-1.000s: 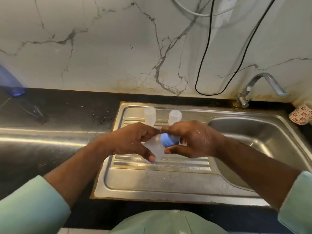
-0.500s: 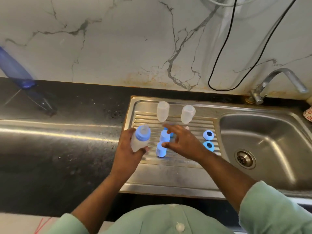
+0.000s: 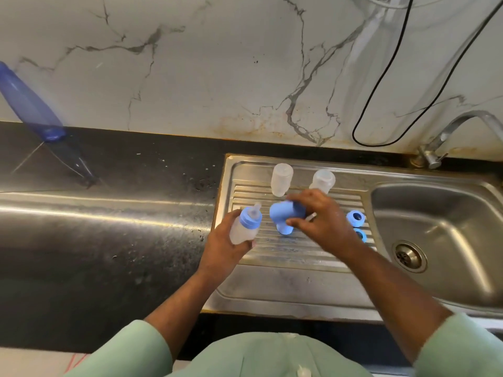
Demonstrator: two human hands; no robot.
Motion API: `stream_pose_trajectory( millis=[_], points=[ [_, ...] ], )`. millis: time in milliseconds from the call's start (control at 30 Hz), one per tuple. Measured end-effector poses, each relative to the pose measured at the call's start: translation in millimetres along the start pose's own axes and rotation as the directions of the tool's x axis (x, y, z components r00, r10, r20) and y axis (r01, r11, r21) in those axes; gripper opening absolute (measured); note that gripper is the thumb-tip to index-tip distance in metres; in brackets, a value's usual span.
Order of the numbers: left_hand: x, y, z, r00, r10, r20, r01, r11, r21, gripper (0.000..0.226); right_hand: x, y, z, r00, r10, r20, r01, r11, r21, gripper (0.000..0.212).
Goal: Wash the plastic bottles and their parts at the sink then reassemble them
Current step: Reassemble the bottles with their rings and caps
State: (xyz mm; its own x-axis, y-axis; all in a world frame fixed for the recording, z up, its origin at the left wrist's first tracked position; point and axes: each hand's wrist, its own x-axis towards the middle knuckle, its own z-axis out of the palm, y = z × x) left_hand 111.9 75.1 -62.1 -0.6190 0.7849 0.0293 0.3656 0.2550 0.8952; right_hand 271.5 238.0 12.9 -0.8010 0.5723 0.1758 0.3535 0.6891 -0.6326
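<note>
Leftmost, a tall blue bottle (image 3: 30, 104) is seen leaning against the marble wall (image 3: 217, 63), its base on the dark tabletop (image 3: 109, 240). Water droplets are scattered over the tabletop near the edge of the steel sink (image 3: 299, 295).

Over the left edge of the ribbed draining board (image 3: 285, 248), a translucent baby bottle (image 3: 243, 227) is gripped by the left hand (image 3: 226, 246), whose fingers are curled round the body. The bottle is tilted slightly, and it is fitted with a blue collar and a clear teat pointing up and away.

Just to its right, a blue cap (image 3: 285, 212) is held by the right hand (image 3: 324, 221), pinched between thumb and fingers and lifted off the board with its closed end turned towards the bottle. Directly beneath it, a second blue cap (image 3: 284, 229) is left standing on the ribs; whether the two touch cannot be told.

Behind the hands, two clear bottle bodies (image 3: 281, 179) (image 3: 322, 180) are set upright, side by side and apart, at the far end of the draining board.

To the right of the right hand, two blue rings (image 3: 355, 217) (image 3: 361, 235) are laid on the board beside the basin, one nearer than the other.

Farther right, the basin (image 3: 449, 227) with its drain (image 3: 409, 255) is seen, and a tap (image 3: 446, 137) is mounted at its far corner. A black cable (image 3: 381, 85) is hung in a loop against the wall above.
</note>
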Motion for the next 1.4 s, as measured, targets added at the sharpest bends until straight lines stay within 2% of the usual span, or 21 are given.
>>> stream_pose_trajectory(
  millis=[67,133,267,333,533,667,767,867,900,1133,1267,1400],
  points=[
    [2.2,-2.3,-2.3,1.000,0.006,0.018,-0.006,1.000,0.008,0.070,6.4,-28.3,-27.5,0.994,-0.104,-0.033,0.105,0.994,0.012,0.049],
    [3.9,-2.3,-1.9,0.999,0.010,0.045,-0.010,1.000,0.000,0.070,13.1,-49.2,-39.4,0.982,-0.179,0.055,0.180,0.984,-0.011,0.048],
    [11.3,-0.2,1.2,0.994,0.089,0.067,-0.088,0.996,-0.010,0.070,30.1,-62.3,-31.1,0.939,-0.178,0.295,0.225,0.965,-0.132,0.049],
    [14.0,3.6,1.4,0.992,0.114,0.062,-0.114,0.993,-0.003,0.070,36.9,-64.9,-24.5,0.932,-0.162,0.325,0.229,0.957,-0.179,0.049],
    [16.5,4.8,-2.5,0.990,0.142,-0.011,-0.142,0.989,-0.039,0.064,52.6,-70.0,-9.0,0.943,-0.128,0.308,0.168,0.980,-0.107,0.046],
    [13.9,1.6,-1.0,0.990,0.092,-0.107,-0.102,0.990,-0.094,0.060,60.2,-73.8,22.0,0.982,-0.114,0.147,0.133,0.983,-0.127,0.043],
    [30.7,-4.9,-13.1,0.983,0.041,-0.178,-0.070,0.985,-0.157,0.061,76.9,-84.0,42.9,0.994,-0.036,0.099,0.037,0.999,-0.008,0.057],
    [67.7,-12.1,-32.2,0.977,0.052,-0.205,-0.086,0.984,-0.158,0.065,97.6,-90.7,55.5,0.991,0.085,0.106,-0.098,0.988,0.122,0.089],
    [81.3,-15.8,-38.1,0.975,0.040,-0.218,-0.078,0.982,-0.169,0.065,101.5,-89.2,59.6,0.987,0.121,0.105,-0.135,0.981,0.138,0.093],
    [161.5,-63.6,-62.3,0.965,-0.086,-0.248,0.040,0.982,-0.185,0.061,122.2,-42.8,95.7,0.950,0.245,0.192,-0.249,0.968,0.000,0.048],
    [176.9,-84.4,-62.9,0.965,-0.100,-0.242,0.062,0.985,-0.161,0.066,136.7,-22.6,114.1,0.937,0.257,0.235,-0.243,0.966,-0.087,0.041],
    [182.0,-92.3,-60.8,0.964,-0.089,-0.252,0.053,0.988,-0.147,0.068,143.4,-10.4,127.3,0.931,0.255,0.259,-0.236,0.966,-0.103,0.040]
  ],
)
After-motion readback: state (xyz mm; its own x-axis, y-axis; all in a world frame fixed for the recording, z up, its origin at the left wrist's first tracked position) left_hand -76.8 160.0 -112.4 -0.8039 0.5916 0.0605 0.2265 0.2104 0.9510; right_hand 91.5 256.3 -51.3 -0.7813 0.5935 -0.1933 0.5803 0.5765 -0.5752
